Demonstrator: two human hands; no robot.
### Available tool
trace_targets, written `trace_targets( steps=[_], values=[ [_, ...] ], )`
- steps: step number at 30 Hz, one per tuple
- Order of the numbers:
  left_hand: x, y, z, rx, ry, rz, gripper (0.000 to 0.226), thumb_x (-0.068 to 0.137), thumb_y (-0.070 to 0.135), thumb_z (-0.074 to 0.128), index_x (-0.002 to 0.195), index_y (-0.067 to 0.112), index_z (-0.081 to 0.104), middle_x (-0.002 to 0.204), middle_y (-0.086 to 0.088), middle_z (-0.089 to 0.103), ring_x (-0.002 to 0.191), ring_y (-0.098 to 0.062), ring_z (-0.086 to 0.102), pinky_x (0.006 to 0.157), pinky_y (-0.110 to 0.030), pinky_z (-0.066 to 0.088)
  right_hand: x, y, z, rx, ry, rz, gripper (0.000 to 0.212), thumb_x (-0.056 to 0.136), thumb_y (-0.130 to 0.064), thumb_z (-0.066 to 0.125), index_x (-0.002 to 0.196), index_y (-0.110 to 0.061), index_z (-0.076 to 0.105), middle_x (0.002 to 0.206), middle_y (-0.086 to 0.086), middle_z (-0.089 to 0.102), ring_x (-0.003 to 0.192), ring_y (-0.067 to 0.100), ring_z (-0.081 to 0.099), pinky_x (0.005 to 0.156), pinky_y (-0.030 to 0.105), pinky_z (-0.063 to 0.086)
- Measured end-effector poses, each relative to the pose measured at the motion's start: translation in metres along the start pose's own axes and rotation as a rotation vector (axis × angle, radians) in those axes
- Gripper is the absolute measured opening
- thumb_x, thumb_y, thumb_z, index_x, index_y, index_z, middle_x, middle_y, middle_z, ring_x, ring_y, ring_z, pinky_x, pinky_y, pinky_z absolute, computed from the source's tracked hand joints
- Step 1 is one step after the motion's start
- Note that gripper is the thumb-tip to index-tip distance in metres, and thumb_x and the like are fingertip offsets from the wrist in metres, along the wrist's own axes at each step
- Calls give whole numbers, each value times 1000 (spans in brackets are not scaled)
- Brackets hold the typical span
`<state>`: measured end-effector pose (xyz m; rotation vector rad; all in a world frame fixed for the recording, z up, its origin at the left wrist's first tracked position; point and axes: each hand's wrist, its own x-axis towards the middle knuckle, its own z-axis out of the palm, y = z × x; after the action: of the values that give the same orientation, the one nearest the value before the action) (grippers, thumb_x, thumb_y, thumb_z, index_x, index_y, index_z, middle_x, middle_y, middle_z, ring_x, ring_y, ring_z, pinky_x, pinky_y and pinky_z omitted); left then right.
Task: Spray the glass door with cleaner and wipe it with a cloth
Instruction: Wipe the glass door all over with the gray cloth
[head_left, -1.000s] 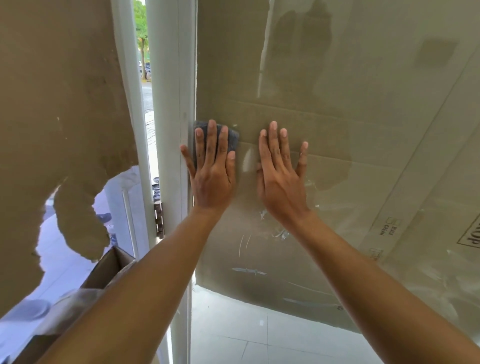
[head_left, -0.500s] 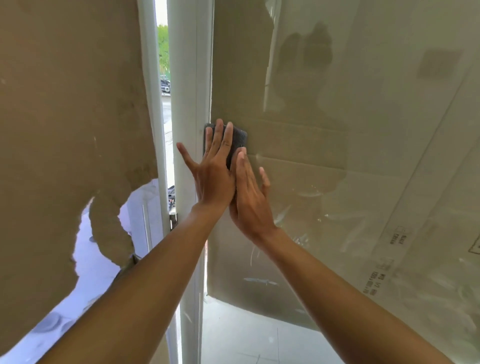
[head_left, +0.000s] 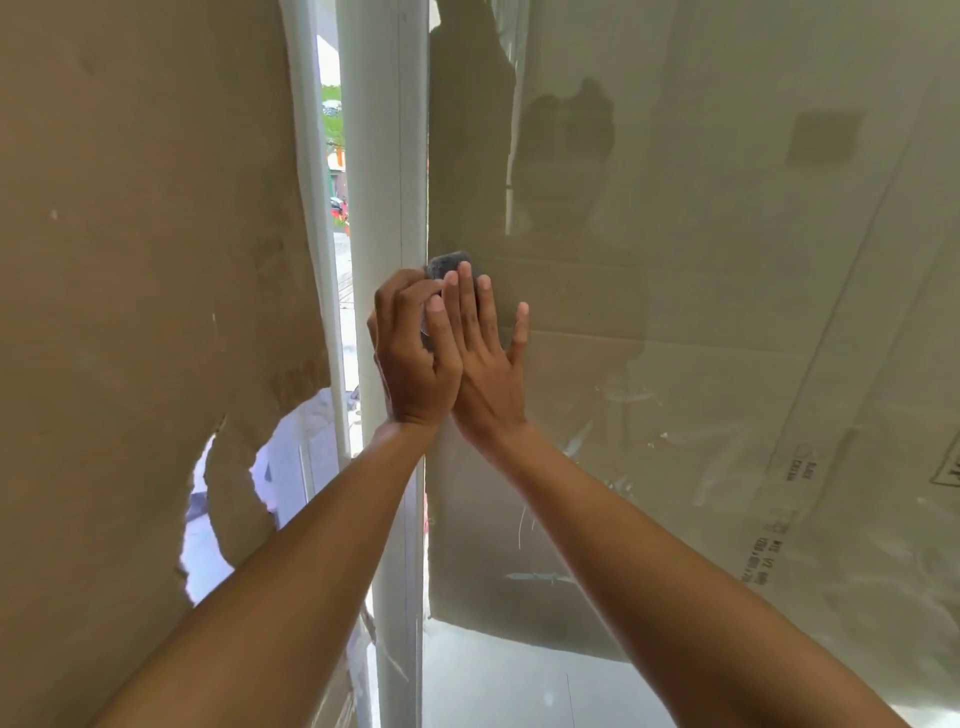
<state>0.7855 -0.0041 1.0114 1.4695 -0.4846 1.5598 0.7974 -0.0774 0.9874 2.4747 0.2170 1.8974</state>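
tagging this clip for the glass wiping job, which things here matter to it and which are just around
In the job:
grey cloth
left hand, gripping the cloth
right hand, fingers straight, beside the left
glass door

Just around:
torn cardboard on the left
white frame
printed cardboard behind the glass

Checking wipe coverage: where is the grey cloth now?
Head view, centre: grey cloth on the glass, just right of the white frame, gripped by the left hand.
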Motion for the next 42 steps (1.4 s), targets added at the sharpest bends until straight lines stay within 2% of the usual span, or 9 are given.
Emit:
trace_targets(
  steps=[3,8,15,18,23,28,36,39,42],
  values=[
    [6,3,2,24,-7,-23,22,96,2,46,109,-1,64,117,-15,63,113,-22,57,93,-48,47,14,0,-5,-56,23,2,52,106,-41,20,151,-16,30,155,6,38,143,23,34,110,59,33],
    [8,2,-1,31,-69,-57,31,96,4,44,122,-3,60,124,-16,63,114,-32,60,92,-57,45,62,11,-12,-44,18,-54,59,101,-46,28,154,-20,26,160,4,25,149,26,22,115,61,11],
    [0,1,1,68,-86,-104,32,98,6,41,124,4,60,132,-8,60,128,-25,52,102,-58,34,126,32,-36,-3,105,-41,68,88,-8,46,153,-12,28,159,12,27,148,28,22,118,56,10],
    [2,1,6,73,-52,-108,31,97,6,42,122,5,61,129,-6,62,123,-23,55,101,-55,35,130,38,-37,2,74,-94,56,100,-26,36,153,-11,27,160,9,27,149,23,22,120,53,13],
    [4,3,8,23,24,-116,32,99,11,38,119,2,61,120,-10,66,107,-23,61,93,-51,42,92,33,-19,-65,120,-145,50,104,-32,37,151,-14,36,156,3,36,145,19,32,117,54,19],
    [-9,2,2,-11,-31,-86,46,99,20,27,123,-3,58,125,-15,63,114,-30,60,91,-58,43,11,27,7,-89,112,-270,50,102,-32,48,149,-18,40,154,1,40,142,17,37,114,55,29],
    [-35,-9,3,24,-202,-102,49,101,25,22,136,4,50,146,-10,48,143,-24,32,119,-50,14,-65,33,16,-78,69,-325,75,95,-29,59,153,-14,14,153,-3,39,142,16,35,113,57,25],
    [-44,-10,6,49,-240,-61,48,102,24,23,138,4,47,148,-12,45,145,-25,28,120,-50,10,-62,35,9,-127,67,-321,71,96,-35,60,151,-14,20,150,-3,45,143,16,30,110,55,30],
    [-49,-9,10,79,-251,-36,49,102,25,23,138,2,47,148,-13,45,144,-25,28,120,-47,5,-44,41,2,-160,66,-248,53,102,-38,49,150,-19,37,152,-2,43,144,17,21,114,56,21]
  ],
)
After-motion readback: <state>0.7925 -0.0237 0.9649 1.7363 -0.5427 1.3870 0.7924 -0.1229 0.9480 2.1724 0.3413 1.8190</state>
